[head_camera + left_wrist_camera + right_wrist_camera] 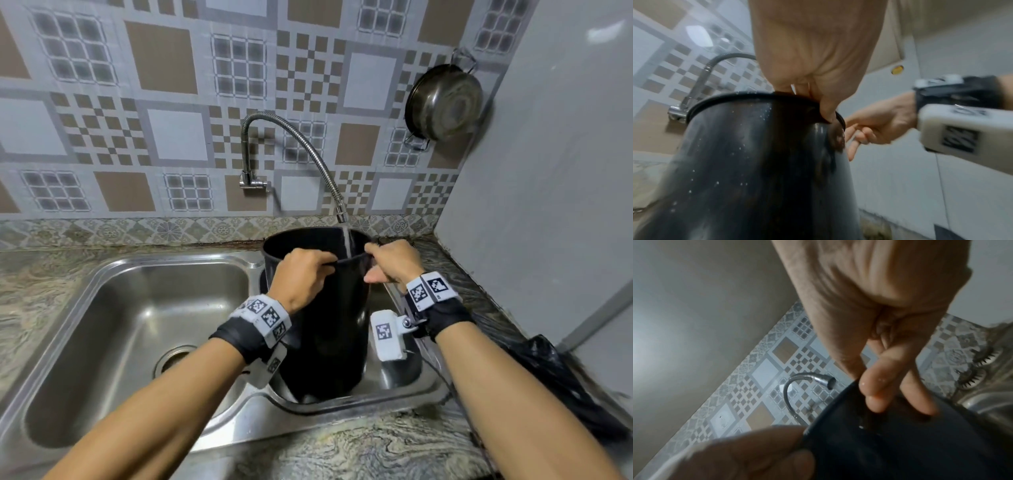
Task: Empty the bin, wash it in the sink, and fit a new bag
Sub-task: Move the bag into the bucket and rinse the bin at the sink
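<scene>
A tall black bin [329, 329] stands upright in the small right basin of the steel sink [404, 390]. Water runs from the flexible tap [310, 150] into the bin's open top. My left hand [303, 270] grips the near rim, fingers curled over it, as the left wrist view shows on the wet bin [760, 162]. My right hand [390, 262] pinches the rim on the right side, with other fingers [875, 395] stretched down along the bin's wall [920, 451].
The large left basin [137, 329] with its drain lies beside the bin. A crumpled black bag [561, 373] lies on the marbled counter at the right. A steel bowl [443, 102] hangs on the tiled wall. A grey wall closes the right side.
</scene>
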Motion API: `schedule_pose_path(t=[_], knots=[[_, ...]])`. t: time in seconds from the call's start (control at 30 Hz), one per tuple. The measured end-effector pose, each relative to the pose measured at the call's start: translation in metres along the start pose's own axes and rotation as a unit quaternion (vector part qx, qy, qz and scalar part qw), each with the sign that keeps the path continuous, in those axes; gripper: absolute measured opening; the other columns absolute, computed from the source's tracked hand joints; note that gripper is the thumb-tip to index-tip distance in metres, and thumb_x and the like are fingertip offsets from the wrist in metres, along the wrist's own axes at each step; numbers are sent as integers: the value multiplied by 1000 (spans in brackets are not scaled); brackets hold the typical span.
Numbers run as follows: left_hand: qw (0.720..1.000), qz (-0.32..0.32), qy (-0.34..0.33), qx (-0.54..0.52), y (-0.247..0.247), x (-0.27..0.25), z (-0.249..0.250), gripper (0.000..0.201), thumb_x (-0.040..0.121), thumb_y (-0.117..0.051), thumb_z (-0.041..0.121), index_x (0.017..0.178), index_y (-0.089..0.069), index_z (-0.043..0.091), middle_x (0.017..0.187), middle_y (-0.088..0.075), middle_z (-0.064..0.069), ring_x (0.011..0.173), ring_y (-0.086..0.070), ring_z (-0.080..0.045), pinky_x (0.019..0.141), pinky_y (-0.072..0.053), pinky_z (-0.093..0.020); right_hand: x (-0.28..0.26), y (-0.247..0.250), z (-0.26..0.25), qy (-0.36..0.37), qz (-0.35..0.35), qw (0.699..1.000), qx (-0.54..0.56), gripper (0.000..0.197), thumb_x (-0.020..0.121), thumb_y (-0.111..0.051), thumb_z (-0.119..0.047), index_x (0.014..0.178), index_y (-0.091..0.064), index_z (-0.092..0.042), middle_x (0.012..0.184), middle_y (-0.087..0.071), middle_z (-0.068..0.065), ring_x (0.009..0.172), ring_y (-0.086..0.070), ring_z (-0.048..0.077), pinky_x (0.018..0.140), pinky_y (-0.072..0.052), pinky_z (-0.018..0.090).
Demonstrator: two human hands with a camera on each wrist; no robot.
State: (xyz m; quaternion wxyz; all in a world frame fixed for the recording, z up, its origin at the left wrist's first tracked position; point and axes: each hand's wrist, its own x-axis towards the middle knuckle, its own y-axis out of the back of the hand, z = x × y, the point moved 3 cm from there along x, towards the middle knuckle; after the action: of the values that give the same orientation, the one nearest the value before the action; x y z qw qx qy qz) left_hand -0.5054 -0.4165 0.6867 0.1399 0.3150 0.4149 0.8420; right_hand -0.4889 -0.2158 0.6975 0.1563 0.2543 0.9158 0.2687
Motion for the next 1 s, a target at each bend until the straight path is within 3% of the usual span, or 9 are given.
schedule_pose_path(t=[0.07,0.13,0.27,0.37,0.53,0.67,0.8,0.9,1.0], knots=[[999,35,6,-42,6,8,6,23,90,-65,22,112,-73,20,105,-76,-2,100,-69,-25,86,-54,-37,-4,10,9,0,-1,996,94,31,95,-54,-29,96,-68,-1,72,-74,9,57,-73,23,52,-59,26],[996,65,5,-66,10,14,16,22,89,-66,19,110,-75,16,103,-76,-4,99,-69,-25,89,-53,-36,-11,21,27,12,13,994,111,21,96,-54,-24,99,-68,-7,79,-73,9,55,-71,22,52,-57,25],[988,119,5,-101,15,18,35,23,89,-68,16,110,-75,11,103,-76,-7,97,-71,-22,93,-53,-33,-26,44,81,14,52,998,24,25,87,-56,-20,70,-74,-15,74,-75,7,63,-71,23,60,-55,32],[980,151,-6,-126,18,16,58,22,88,-69,14,108,-76,9,102,-76,-8,94,-72,-21,91,-55,-34,-49,58,121,-13,37,998,-53,31,86,-54,-21,57,-65,-18,68,-68,7,85,-69,36,81,-53,37],[970,202,-5,-137,32,7,98,19,88,-68,10,105,-76,6,99,-76,-11,90,-72,-24,88,-55,-32,-71,75,192,-112,14,992,-57,45,96,-44,-44,84,-64,-6,106,-72,20,101,-66,35,91,-51,35],[962,223,7,-155,44,-7,122,21,88,-66,9,106,-75,5,101,-76,-10,89,-72,-22,85,-55,-27,-100,79,215,-156,1,969,193,54,101,-47,-38,122,-56,11,107,-67,23,100,-69,32,100,-52,44],[952,247,22,-179,54,-30,142,21,89,-66,10,108,-75,5,103,-76,-9,88,-68,-13,84,-49,-15,-128,91,221,-143,11,929,340,27,98,-58,-22,118,-62,-4,115,-64,11,104,-62,22,96,-50,31],[940,265,53,-208,54,-49,144,22,89,-68,14,108,-75,7,102,-76,-8,91,-69,-15,87,-51,-20,-141,104,227,-105,50,918,378,42,95,-63,-21,134,-57,-10,130,-61,5,114,-59,18,97,-48,32],[918,274,106,-267,44,-68,133,25,87,-70,21,109,-75,10,101,-76,-4,91,-70,-13,92,-55,-29,-156,117,224,-62,95,922,369,53,96,-61,-29,146,-44,-17,146,-49,-1,129,-49,15,112,-38,35]])
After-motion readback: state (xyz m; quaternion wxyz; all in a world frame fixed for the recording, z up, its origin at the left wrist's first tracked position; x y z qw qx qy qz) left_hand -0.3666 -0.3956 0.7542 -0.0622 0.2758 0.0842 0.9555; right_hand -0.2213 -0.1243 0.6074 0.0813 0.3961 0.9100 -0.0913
